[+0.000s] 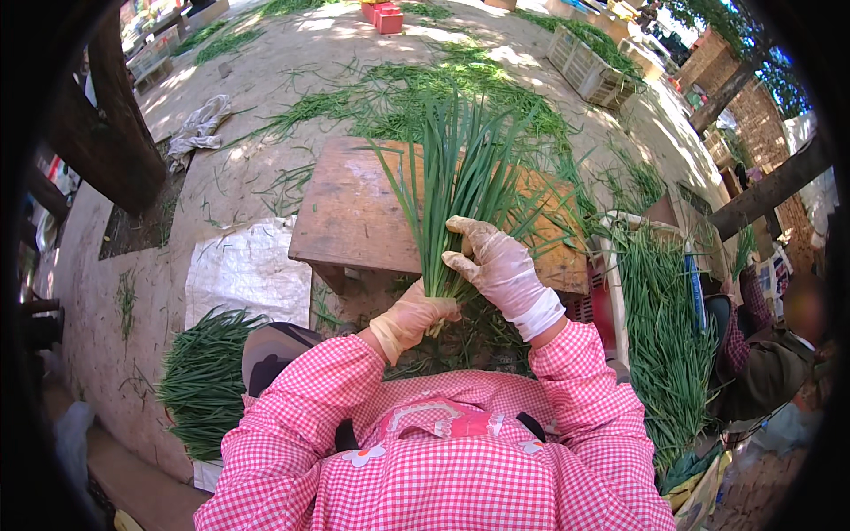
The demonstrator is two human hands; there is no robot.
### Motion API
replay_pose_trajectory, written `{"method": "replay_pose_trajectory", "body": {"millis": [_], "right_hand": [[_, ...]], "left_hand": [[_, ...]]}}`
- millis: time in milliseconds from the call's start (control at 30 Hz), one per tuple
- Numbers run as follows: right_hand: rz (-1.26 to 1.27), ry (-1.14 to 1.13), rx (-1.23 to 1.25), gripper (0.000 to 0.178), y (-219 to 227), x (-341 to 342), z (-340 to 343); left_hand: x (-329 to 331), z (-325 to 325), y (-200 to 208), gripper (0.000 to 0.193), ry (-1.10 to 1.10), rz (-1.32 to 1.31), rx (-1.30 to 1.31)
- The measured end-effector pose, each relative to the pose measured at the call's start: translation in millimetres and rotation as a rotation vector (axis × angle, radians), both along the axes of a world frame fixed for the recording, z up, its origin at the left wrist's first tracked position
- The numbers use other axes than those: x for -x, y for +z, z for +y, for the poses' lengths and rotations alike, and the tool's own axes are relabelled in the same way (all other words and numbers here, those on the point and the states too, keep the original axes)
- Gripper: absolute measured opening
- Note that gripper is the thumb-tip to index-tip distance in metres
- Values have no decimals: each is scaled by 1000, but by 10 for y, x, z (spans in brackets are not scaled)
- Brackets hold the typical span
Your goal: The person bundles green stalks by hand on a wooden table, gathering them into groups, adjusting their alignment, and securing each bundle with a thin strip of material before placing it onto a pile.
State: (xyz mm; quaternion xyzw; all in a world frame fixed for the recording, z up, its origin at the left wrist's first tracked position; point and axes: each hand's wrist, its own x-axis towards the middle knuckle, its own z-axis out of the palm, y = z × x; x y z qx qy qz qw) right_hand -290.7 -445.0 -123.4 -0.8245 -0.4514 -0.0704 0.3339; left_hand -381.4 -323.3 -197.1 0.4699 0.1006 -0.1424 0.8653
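A tall bunch of garlic chives (445, 181) stands nearly upright over the near edge of a small wooden table (354, 208), its leaf tips fanning away from me. My left hand (410, 320), in a thin pale glove, is closed around the pale stem ends. In a whitish, stained glove, my right hand (498, 265) curls against the right side of the bunch above it. The right thumb and forefinger lie on the leaves with a gap between them; its other fingers are partly hidden.
A pile of chives (211, 376) lies at my left by a white sack sheet (251, 270). More fill a long crate (660, 310) at my right, where another person (770, 345) sits. Loose leaves (460, 84) litter the ground beyond, near a red box (387, 19) and a pale crate (584, 71).
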Motion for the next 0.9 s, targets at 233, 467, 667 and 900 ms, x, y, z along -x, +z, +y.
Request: {"method": "replay_pose_trajectory", "body": {"millis": [233,467,667,900], "right_hand": [[300,52,106,33,-78,-49,-4],[438,0,108,30,-10,0,-11],[482,52,72,35,-166,-26,-18],[525,0,101,31,-79,-1,6]], "left_hand": [[-7,-33,-167,39,34,-26,23],[9,-5,-63,33,-8,-1,-13],[9,-29,-192,32,29,11,27],[10,2,-103,32,-22,18,-28]]}}
